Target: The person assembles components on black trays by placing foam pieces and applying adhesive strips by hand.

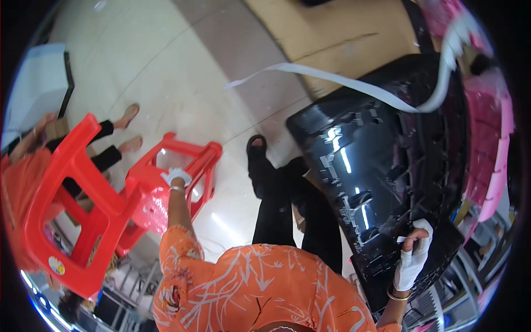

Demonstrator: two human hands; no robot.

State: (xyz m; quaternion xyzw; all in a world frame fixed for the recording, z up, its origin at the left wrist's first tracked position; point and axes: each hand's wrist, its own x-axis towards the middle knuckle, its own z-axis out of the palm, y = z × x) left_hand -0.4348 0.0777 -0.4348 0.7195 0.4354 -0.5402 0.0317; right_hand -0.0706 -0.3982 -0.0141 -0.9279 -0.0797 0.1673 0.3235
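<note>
My left hand [177, 176], in a white glove, is closed on a red plastic stool [207, 156], which lies tilted at my left. A larger red plastic frame with wide openings [91, 221] stands beside it, closer to me; I cannot tell whether the two are joined. At the right, my right hand [415, 252] is curled over a large glossy black plastic panel [370, 166]. Its white glove leaves some fingertips bare. A small white bit shows at the fingertips; what it is cannot be made out.
A long white strip [354, 83] curls above the black panel, near a brown board [337, 33]. Pink plastic pieces [487, 149] stand at the far right. Another person in orange [27, 188] sits at the left, feet on the pale floor [149, 61]. A white box-like object [36, 86] stands behind.
</note>
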